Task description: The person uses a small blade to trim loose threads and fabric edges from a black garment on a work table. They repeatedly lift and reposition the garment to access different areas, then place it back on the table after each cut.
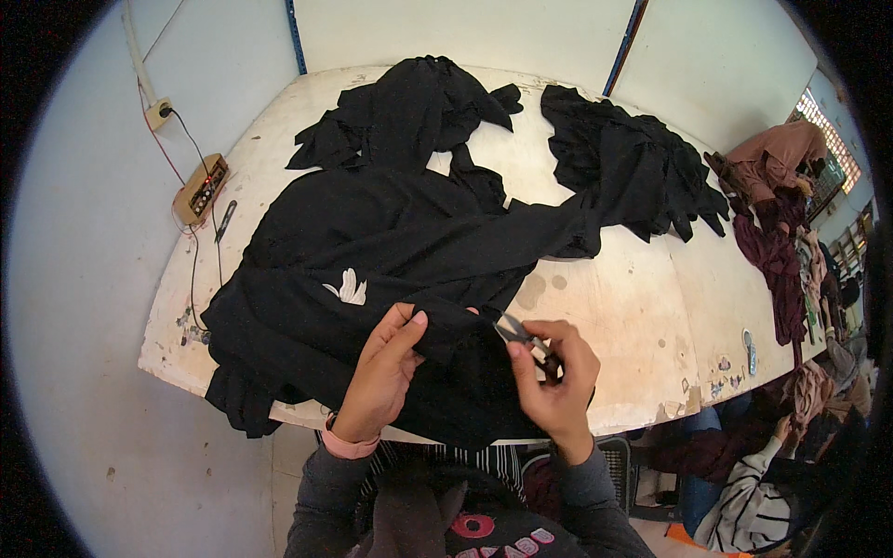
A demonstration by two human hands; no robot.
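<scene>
Fabric fills most of what lies in front of you: a large black garment [391, 260] spread over the white worktable [633, 307], its near edge hanging off the front toward your lap. Your left hand [386, 372] rests on a raised fold near that edge, thumb and fingers pressed together on the cloth, pinching it up, probably so the spot between your hands stays taut and lifted off the layers beneath. Your right hand [553, 381] is closed around small thread snips [513, 332], the metal blades pointing left toward the pinched fold, tips just beside the cloth. Whether the blades touch a thread or only hover is too small to tell. A small white motif [349, 288] shows on the garment, up and left of your left hand.

Beyond the garment lie two more heaps of black cloth: one pile [409, 112] at the far middle of the table and another pile [633, 167] at the far right, well apart from your hands. On the left wall hangs a power strip [200, 189] with a cable running up to a wall socket [159, 112]. At the right edge another person sits among maroon fabric [777, 251].
</scene>
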